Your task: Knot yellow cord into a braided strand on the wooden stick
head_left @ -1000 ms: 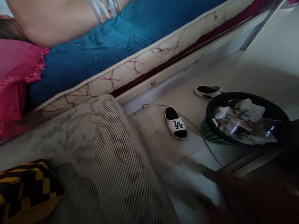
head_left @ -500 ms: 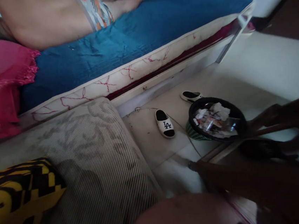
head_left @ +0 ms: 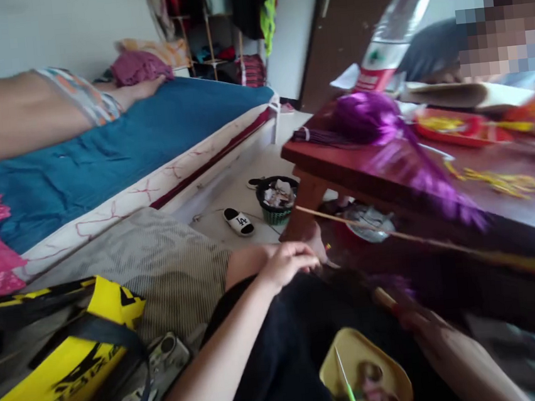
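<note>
My left hand (head_left: 293,263) is above my black-clothed lap (head_left: 280,331), its fingers bent together in a pinch. Whatever lies between those fingertips is too small to name. My right hand (head_left: 414,319) is on the other side of the lap, under the table's edge, dark and smeared by motion. A short tan piece (head_left: 385,297) shows at its fingers; I cannot make out its kind. Between my forearms sits a yellow tray (head_left: 329,371), holding a thin metal-tipped tool with a green handle (head_left: 351,397) and a blurred pinkish-brown item (head_left: 372,379).
At right stands a reddish-brown table (head_left: 320,157) with purple strands (head_left: 366,118), a bottle (head_left: 388,31) and a red tray (head_left: 459,128). A thin stick (head_left: 422,239) crosses before it. A waste basket (head_left: 276,215), slipper (head_left: 239,222), yellow bag (head_left: 71,377) and bed (head_left: 184,120) with a person surround me.
My view has swung up and to the right. Both hands, the lap with its yellow tray and the table top have come into sight, none of which showed before.
</note>
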Motion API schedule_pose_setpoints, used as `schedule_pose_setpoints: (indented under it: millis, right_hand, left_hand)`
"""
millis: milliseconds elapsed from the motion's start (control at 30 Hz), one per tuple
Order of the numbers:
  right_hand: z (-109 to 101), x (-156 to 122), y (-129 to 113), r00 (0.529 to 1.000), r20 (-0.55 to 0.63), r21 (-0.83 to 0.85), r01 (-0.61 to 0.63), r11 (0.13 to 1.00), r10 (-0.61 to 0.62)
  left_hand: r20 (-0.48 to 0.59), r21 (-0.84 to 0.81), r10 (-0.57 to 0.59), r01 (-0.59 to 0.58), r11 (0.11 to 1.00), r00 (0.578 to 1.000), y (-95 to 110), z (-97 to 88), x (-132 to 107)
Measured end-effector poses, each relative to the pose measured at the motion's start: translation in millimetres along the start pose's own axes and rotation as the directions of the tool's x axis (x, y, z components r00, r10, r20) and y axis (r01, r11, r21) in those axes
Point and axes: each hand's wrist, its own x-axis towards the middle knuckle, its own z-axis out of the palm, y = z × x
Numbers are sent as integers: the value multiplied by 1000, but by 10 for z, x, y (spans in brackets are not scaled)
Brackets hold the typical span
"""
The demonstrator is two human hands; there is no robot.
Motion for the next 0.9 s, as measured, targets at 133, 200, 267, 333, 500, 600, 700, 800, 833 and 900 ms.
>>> schedule_pose_setpoints:
  millis: [133, 200, 267, 333, 500, 600, 700, 800, 833, 900]
  right_hand:
    - [184, -587, -174, 982, 141, 251, 89, 964, -128]
    - [329, -727, -336, 975, 138, 285, 129, 950, -174]
    - [466, -755, -464, 979, 88, 259, 154, 954, -182]
    - [567, -688, -528, 978, 30, 223, 194, 955, -205]
    - [663, -390, -571, 937, -109, 165, 347, 923, -333]
    - [628, -403, -642, 903, -272, 189, 389, 902, -333]
    - [504, -697, -729, 862, -467, 269, 351, 897, -197]
    - [313, -1129, -803, 735, -678, 371, 346, 862, -3]
    - [252, -1252, -828, 623, -780, 399, 414, 818, 65]
    - [164, -1419, -882, 468, -882, 331, 522, 786, 61]
  left_hand:
    - [-7, 30, 63, -62, 998, 998, 160, 356, -336]
    - [-13, 52, 90, -90, 995, 996, 214, 519, -548]
    - [-27, 77, 119, -117, 990, 993, 235, 640, -732]
    - [-32, 98, 143, -140, 985, 989, 233, 724, -872]
    - [9, 101, 139, -139, 985, 990, 199, 875, -1111]
    - [18, 68, 105, -106, 992, 994, 171, 942, -1257]
    - [23, 4, 44, -44, 999, 999, 116, 995, -1411]
    - [29, -61, -40, 42, 997, 999, 29, 1063, -1551]
    - [32, -77, -71, 73, 994, 997, -4, 1091, -1593]
    - [40, -104, -128, 131, 986, 991, -65, 1152, -1669]
